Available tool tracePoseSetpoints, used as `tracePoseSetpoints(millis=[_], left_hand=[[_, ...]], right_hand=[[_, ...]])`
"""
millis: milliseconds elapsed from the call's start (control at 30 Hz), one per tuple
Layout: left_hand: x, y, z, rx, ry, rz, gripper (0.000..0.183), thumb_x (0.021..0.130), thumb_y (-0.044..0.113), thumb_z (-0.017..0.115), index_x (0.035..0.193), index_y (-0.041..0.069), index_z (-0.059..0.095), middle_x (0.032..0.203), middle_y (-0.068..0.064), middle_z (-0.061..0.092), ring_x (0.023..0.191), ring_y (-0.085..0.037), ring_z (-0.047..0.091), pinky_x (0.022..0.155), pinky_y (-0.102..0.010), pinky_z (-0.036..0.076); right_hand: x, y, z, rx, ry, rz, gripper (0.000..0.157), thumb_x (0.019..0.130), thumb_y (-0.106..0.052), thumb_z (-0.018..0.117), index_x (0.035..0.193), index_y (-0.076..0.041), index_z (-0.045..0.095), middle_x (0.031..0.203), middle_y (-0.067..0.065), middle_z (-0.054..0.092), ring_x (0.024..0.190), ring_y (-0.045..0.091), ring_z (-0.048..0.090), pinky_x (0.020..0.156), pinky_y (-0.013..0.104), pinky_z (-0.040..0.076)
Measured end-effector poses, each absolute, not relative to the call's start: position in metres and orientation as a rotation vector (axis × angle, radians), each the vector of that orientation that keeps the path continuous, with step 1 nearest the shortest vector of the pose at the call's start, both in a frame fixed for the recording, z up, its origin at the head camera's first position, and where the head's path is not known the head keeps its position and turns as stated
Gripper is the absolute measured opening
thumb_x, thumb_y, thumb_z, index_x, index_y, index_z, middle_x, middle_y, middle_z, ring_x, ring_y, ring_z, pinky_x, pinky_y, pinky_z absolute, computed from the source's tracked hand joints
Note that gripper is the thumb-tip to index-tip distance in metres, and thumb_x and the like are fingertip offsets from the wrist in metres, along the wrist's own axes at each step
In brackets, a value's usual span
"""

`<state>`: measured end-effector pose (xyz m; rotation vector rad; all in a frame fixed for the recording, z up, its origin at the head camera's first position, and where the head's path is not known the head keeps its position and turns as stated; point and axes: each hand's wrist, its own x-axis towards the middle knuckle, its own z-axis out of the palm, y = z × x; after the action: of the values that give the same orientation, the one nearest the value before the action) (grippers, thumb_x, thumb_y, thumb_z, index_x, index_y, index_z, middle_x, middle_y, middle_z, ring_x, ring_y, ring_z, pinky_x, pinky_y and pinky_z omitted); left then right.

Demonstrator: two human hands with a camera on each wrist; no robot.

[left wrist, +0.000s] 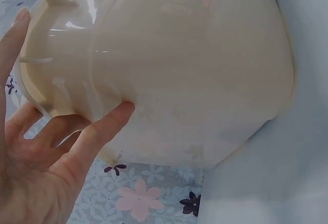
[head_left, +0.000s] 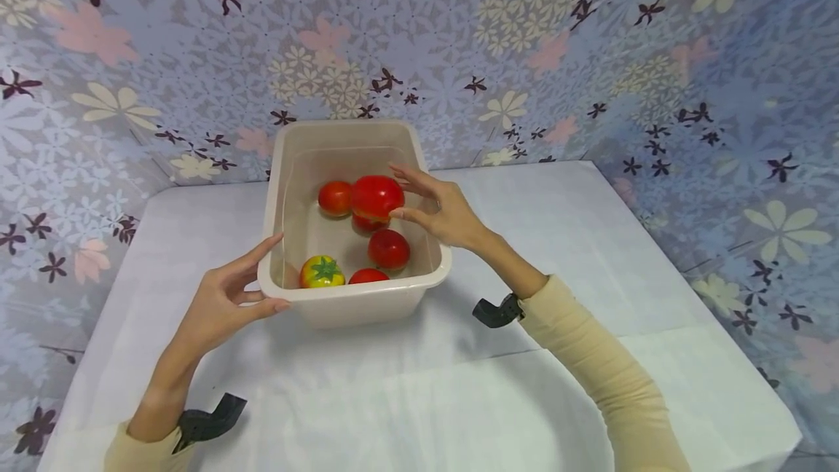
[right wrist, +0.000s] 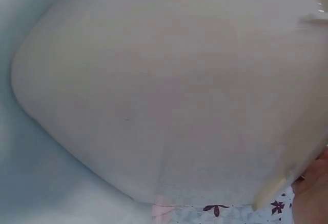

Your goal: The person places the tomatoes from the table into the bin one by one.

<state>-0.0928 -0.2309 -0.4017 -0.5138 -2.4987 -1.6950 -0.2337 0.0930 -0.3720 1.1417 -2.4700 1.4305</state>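
A beige plastic bin [head_left: 367,304] stands on the table with several glossy red fruits or vegetables inside. My left hand [head_left: 223,297] grips its near left corner, thumb on the front and a finger at the side rim; the left wrist view shows the fingers against the outer wall [left wrist: 205,80]. Reaching over the right rim, my right hand [head_left: 448,210] holds a large red tomato [head_left: 376,197] between thumb and fingers, above another red piece. A red tomato [head_left: 335,198] lies to its left, a dark red round one [head_left: 389,250] nearer, and a yellow-red tomato with green top [head_left: 322,272] near the front.
One more red piece [head_left: 368,276] is partly hidden by the bin's front rim. A white cloth [head_left: 537,399] covers the table. Behind and at the sides hangs a flowered backdrop [head_left: 419,35]. Black wrist mounts [head_left: 210,421] show at both sleeves.
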Motion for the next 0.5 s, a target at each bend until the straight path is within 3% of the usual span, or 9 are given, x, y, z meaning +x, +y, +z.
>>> tracePoseSetpoints(millis=[167, 300, 500], left_hand=[[-0.095, -0.23, -0.402, -0.498, -2.513, -1.676, 0.081, 0.079, -0.001, 0.078, 0.15, 0.015, 0.041, 0.154, -0.022, 0.034, 0.127, -0.053, 0.046, 0.079, -0.015, 0.055], [-0.097, -0.23, -0.402, -0.499, -2.525, -1.666, 0.081, 0.079, 0.001, 0.078, 0.15, 0.015, 0.041, 0.154, -0.022, 0.034, 0.128, -0.053, 0.045, 0.08, -0.014, 0.054], [-0.098, -0.234, -0.398, -0.519, -2.571, -1.588, 0.083, 0.078, 0.003, 0.08, 0.15, 0.016, 0.04, 0.153, -0.021, 0.036, 0.128, -0.051, 0.047, 0.083, -0.016, 0.053]], right_hand=[[-0.236, 0.099, -0.365, 1.186, -2.562, 1.311, 0.071, 0.09, -0.022, 0.071, 0.151, -0.011, 0.036, 0.151, 0.008, 0.045, 0.139, 0.021, 0.044, 0.117, 0.045, 0.034], [-0.234, 0.102, -0.364, 1.176, -2.59, 1.238, 0.066, 0.091, -0.026, 0.07, 0.149, -0.012, 0.041, 0.151, 0.007, 0.045, 0.142, 0.021, 0.038, 0.117, 0.046, 0.032], [-0.231, 0.107, -0.36, 1.135, -2.639, 1.119, 0.061, 0.09, -0.026, 0.071, 0.145, -0.013, 0.048, 0.156, 0.009, 0.038, 0.151, 0.025, 0.019, 0.12, 0.056, 0.02]])
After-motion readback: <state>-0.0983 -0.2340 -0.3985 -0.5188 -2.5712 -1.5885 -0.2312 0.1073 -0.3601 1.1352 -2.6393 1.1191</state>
